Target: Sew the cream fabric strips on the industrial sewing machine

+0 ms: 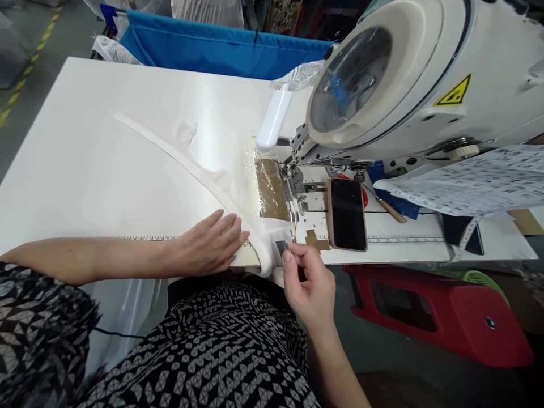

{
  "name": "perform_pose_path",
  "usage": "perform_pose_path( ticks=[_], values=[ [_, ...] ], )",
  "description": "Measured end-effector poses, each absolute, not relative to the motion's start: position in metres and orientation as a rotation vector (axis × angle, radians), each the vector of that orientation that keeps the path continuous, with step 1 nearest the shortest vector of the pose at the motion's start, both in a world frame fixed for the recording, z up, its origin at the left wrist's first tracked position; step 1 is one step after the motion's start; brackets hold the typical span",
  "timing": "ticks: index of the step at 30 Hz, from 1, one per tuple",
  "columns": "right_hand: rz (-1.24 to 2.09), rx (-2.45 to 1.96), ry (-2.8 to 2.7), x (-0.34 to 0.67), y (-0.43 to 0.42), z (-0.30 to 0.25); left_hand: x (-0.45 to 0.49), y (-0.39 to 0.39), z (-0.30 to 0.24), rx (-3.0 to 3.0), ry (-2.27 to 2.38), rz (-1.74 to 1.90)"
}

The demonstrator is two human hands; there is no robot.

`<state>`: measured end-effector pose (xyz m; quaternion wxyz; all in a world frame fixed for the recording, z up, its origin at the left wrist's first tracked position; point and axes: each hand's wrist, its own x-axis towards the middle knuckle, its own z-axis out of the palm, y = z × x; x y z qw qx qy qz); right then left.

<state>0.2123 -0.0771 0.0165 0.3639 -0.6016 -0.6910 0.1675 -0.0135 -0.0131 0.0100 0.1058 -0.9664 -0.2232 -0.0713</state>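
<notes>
A strip of white fabric (187,161) lies slantwise over the white table, its near end bunched at the front edge. My left hand (212,243) rests flat on the tabletop against this fabric, fingers stretched out and holding nothing. Between thumb and forefinger, my right hand (308,277) pinches a small dark grey piece (281,247), perhaps a label, over the fabric's near end. Just beyond is the sewing machine (408,73), with its needle and presser foot area (291,175) beside a brown taped plate (271,187).
A phone (348,215) lies right of my right hand, near a wooden-handled tool (391,208). Printed paper (467,178) hangs over the machine bed. A blue cloth bin (204,45) stands behind the table (85,141). Below right is a red stool (446,311).
</notes>
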Motion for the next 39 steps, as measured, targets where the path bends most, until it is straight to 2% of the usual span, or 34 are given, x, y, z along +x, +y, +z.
perform_pose_path(
  ticks=[4, 15, 26, 29, 33, 39],
  values=[
    [0.356, -1.518, -1.804, 0.199, -0.069, 0.017, -0.017, -0.006, 0.01, -2.879, -0.808, -0.165],
    [0.248, -1.528, -2.118, 0.184, -0.028, 0.001, -0.014, -0.007, 0.009, -2.89, -0.65, -0.183],
    [0.176, -1.508, -2.242, 0.185, -0.024, 0.005, -0.014, -0.007, 0.01, -2.875, -0.661, -0.188],
    [0.249, -1.511, -2.285, 0.194, -0.032, 0.011, -0.014, -0.008, 0.011, -2.885, -0.686, -0.188],
    [0.397, -1.551, -2.118, 0.203, -0.045, 0.013, -0.013, -0.007, 0.009, -2.951, -0.684, -0.272],
    [0.33, -1.586, -1.974, 0.192, -0.05, 0.003, -0.012, -0.007, 0.005, -3.019, -0.612, -0.338]
  ],
)
